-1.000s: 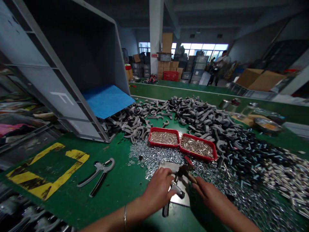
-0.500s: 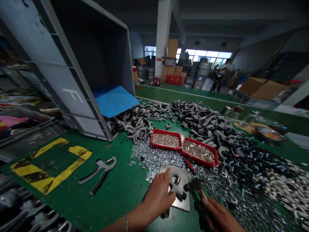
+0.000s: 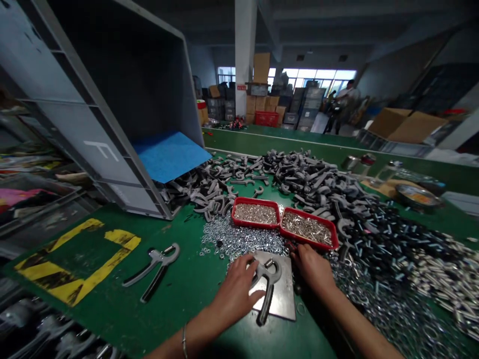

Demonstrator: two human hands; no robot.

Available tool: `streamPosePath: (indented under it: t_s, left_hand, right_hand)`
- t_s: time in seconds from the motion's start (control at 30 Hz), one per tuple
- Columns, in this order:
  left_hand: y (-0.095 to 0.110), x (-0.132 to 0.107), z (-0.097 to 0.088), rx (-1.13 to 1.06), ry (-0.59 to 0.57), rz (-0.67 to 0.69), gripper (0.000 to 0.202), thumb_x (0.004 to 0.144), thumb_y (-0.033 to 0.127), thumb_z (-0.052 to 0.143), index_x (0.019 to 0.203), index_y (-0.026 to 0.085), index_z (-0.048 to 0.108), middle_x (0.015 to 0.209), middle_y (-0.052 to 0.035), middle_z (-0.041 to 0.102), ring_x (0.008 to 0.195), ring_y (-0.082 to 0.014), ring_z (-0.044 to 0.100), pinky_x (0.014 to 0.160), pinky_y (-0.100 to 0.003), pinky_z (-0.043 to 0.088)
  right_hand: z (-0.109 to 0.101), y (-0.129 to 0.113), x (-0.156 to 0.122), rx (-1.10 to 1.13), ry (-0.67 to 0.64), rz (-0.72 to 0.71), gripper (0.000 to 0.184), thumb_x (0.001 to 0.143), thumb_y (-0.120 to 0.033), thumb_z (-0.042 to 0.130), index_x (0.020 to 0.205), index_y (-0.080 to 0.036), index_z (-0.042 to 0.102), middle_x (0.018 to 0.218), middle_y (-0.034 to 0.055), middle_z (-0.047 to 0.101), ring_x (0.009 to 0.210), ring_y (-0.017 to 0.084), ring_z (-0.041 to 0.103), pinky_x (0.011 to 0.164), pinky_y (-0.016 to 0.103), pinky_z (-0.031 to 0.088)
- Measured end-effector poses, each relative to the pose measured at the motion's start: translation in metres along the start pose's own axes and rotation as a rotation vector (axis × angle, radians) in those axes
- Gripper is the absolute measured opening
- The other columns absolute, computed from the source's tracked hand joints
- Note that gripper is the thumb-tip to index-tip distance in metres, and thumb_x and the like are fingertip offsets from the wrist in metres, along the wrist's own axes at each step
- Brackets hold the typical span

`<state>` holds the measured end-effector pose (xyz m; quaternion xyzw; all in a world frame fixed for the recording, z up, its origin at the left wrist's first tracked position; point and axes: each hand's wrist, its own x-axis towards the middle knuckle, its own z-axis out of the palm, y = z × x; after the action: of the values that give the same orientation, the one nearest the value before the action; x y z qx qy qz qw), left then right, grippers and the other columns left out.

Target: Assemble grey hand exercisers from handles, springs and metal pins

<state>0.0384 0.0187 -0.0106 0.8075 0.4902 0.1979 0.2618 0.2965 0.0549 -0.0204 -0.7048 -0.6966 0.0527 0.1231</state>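
Note:
A grey hand grip strengthener (image 3: 268,279) with a coiled spring lies on a square metal plate (image 3: 285,304). My left hand (image 3: 235,285) is closed around its left side, thumb and fingers apart across the handle, most of which is hidden. My right hand (image 3: 313,267) reaches past the plate's right edge, with fingers curled down over a small red handle (image 3: 289,245) beside the red tray. Its fingertips are partly hidden. Another grip strengthener (image 3: 159,267) lies on the green table to the left.
Two red trays (image 3: 258,226) of small metal parts stand behind the plate, amid loose nuts (image 3: 220,237). Grey handles (image 3: 314,179) are heaped beyond, black parts (image 3: 389,244) to the right. A tipped grey crate (image 3: 123,184) stands at left. A person (image 3: 342,104) is far back.
My right hand has let go of the hammer and moved forward to the red handle. The grip strengthener has turned on the plate, with a handle now toward me; my left hand stays at it.

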Motion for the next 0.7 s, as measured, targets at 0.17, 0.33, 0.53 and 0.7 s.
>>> streamPosePath:
  t_s: [0.17,0.33,0.53,0.7]
  left_hand:
    - [0.000,0.008,-0.003,0.030,-0.019,-0.006,0.045,0.078,0.028,0.072,0.120,0.021,0.058,0.130,-0.0106,0.047,0.123,-0.0300,0.040,0.109,-0.045,0.032]
    - [-0.003,0.009,0.000,-0.067,-0.082,-0.046,0.036,0.080,0.029,0.070,0.112,0.021,0.056,0.118,-0.0072,0.051,0.116,-0.0269,0.043,0.104,-0.041,0.035]
    - [-0.006,0.012,0.002,-0.034,-0.102,-0.076,0.035,0.079,0.032,0.071,0.107,0.019,0.054,0.112,-0.0078,0.053,0.109,-0.0274,0.044,0.101,-0.042,0.034]
    - [-0.009,0.013,0.005,-0.026,-0.085,-0.049,0.035,0.079,0.033,0.072,0.105,0.019,0.053,0.108,-0.0070,0.053,0.105,-0.0267,0.045,0.099,-0.042,0.035]
  right_hand:
    - [-0.023,0.008,-0.008,0.103,0.026,-0.024,0.020,0.095,-0.039,0.046,0.095,-0.019,0.052,0.094,0.0135,0.067,0.083,0.029,0.068,0.067,0.036,0.049]
    - [-0.030,-0.025,-0.023,0.825,-0.018,0.101,0.031,0.097,-0.054,0.040,0.099,-0.024,0.047,0.084,0.0052,0.072,0.070,0.022,0.070,0.065,0.034,0.055]
    - [0.011,-0.069,-0.034,1.211,-0.016,0.227,0.028,0.096,-0.053,0.049,0.098,-0.026,0.042,0.085,0.0043,0.073,0.061,0.022,0.070,0.055,0.035,0.056]
    - [0.017,-0.068,-0.037,1.183,-0.038,0.230,0.025,0.096,-0.052,0.047,0.100,-0.028,0.041,0.090,0.0066,0.073,0.065,0.024,0.071,0.055,0.036,0.057]
